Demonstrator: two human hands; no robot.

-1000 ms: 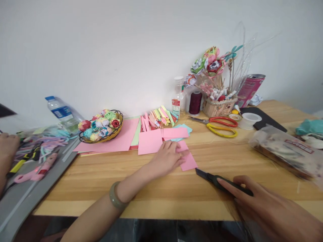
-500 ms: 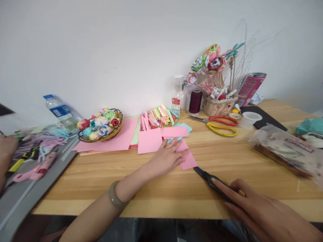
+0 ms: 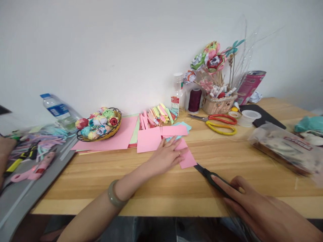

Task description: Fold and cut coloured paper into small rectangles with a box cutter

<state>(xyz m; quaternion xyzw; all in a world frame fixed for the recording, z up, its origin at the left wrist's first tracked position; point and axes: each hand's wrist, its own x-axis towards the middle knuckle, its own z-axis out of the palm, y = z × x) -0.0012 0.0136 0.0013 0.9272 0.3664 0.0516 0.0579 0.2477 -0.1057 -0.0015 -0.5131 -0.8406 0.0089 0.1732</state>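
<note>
My left hand (image 3: 168,156) lies flat with its fingers spread, pressing on a small pink paper piece (image 3: 188,158) on the wooden table. In my right hand (image 3: 244,198) is a dark-handled pair of scissors (image 3: 215,181), whose blade tips touch the lower right corner of that piece. A pink square (image 3: 148,139) and a pink strip (image 3: 174,130) lie just beyond my left hand, with blue paper (image 3: 188,125) partly under the strip.
Behind are a basket of paper flowers (image 3: 102,126), folded paper strips (image 3: 161,114), red-and-yellow scissors (image 3: 222,123) and a flower pot (image 3: 218,104). A plastic bag (image 3: 285,144) lies right. At left are a pink glue gun (image 3: 35,171) and another person's hand (image 3: 6,148).
The scissors' tips have shifted slightly up against the corner of the pink piece. My left hand keeps its place on the paper, and the whole view has shifted a little.
</note>
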